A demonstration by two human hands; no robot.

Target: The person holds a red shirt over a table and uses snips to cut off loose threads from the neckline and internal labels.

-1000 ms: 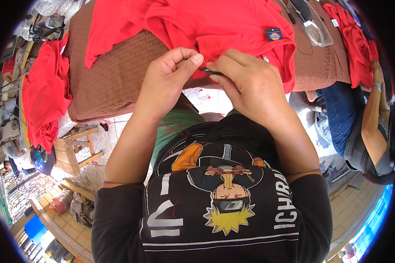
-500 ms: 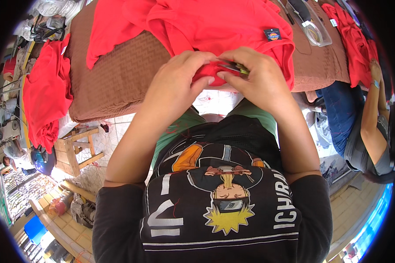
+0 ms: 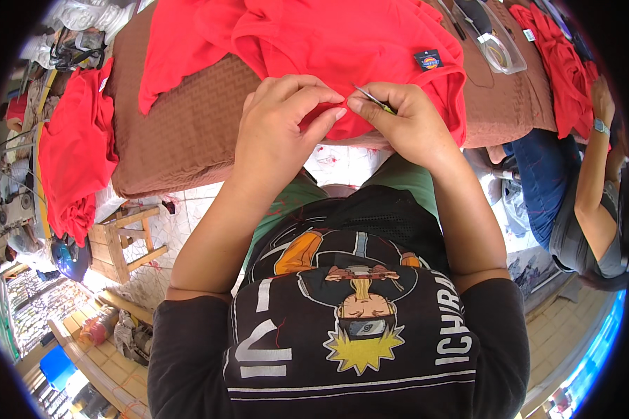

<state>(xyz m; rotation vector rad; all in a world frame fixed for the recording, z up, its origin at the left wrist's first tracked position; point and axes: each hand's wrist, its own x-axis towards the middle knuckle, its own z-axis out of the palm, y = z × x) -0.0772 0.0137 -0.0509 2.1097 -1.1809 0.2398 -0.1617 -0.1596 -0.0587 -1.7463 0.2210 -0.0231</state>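
Observation:
A red garment of soft cloth lies spread over the brown-covered table in front of me, with a dark tag on its right part. My left hand is over its near edge, thumb and forefinger nearly meeting in a pinch. What lies between those fingertips is too small to make out. My right hand holds thread snips with a yellow-green handle, their metal blades pointing up and left. Its thumb and forefinger are also pressed together, close to the left fingertips. Red cloth shows behind both hands.
Brown quilted cloth covers the table. A clear plastic tray stands at the far right. Another red garment hangs at the left, above a wooden stool. On the right a co-worker's arm reaches to more red cloth.
My hands have drawn slightly apart, and the red cloth bunched between them has dropped away. The snips' blades now point up and left in my right hand.

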